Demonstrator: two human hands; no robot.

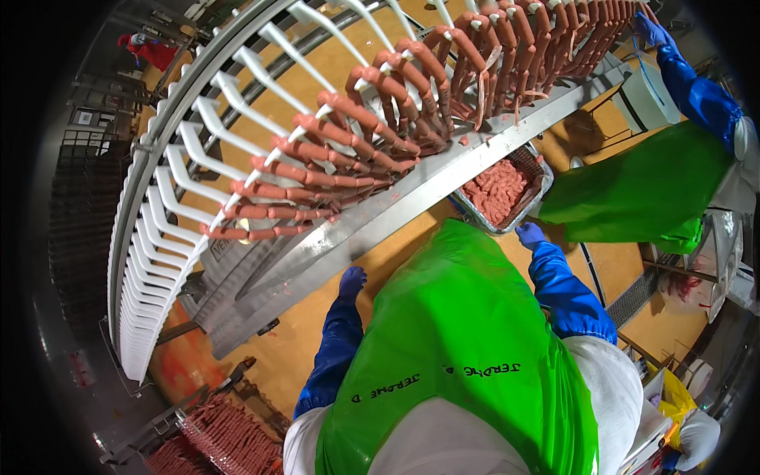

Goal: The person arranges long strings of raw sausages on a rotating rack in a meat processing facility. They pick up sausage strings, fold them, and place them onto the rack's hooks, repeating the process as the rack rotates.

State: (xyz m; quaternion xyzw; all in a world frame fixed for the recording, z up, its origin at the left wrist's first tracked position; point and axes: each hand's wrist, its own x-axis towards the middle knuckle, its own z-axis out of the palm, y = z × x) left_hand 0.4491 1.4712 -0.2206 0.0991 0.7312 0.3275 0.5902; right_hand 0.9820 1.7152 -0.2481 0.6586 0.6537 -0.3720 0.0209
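My left hand [352,282], in a purple glove and blue sleeve, hangs below the edge of a long metal trough [356,228]; it touches nothing that I can see. Near the rim of a lined crate [537,202] is my right hand [530,235], its fingers partly curled; whether it touches the rim is unclear. Loose pink sausage meat [496,191] fills much of that crate. Over the trough, linked sausages [356,145] hang in loops from the white hooks [205,148] of a curved overhead conveyor. A green apron bearing writing covers my front.
At the right a co-worker in a green apron [641,184] reaches a gloved hand [650,31] to the far sausages, beside a pale bin [647,98]. Racked sausages [228,430] stand at lower left. A person in red [155,53] is farther off; another in yellow [677,404] is at lower right.
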